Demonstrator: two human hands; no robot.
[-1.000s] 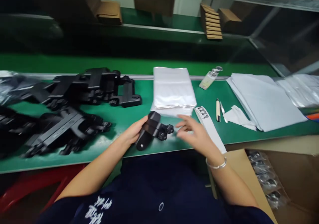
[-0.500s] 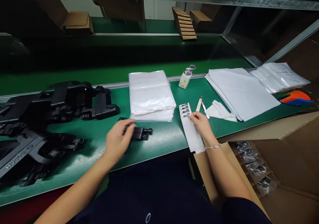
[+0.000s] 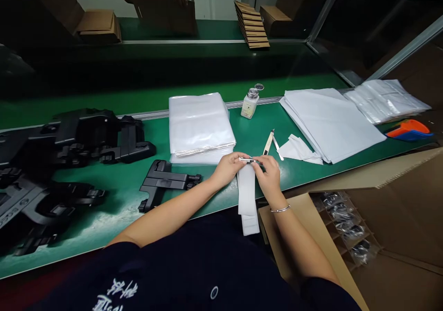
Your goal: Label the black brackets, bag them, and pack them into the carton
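The left hand (image 3: 228,167) and right hand (image 3: 269,174), fingers nearly closed, pinch the bent top of a label strip (image 3: 247,193), its tail hanging past the worktop (image 3: 119,186) edge. It looks light, limp and easily creased, best held by its sides. A black bracket (image 3: 162,180) lies left of both hands; a beige-handled tool (image 3: 268,143) sits just beyond the right.

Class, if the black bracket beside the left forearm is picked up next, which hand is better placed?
Likely the left hand: it is nearer the black bracket than the right hand, though both grip the white strip.
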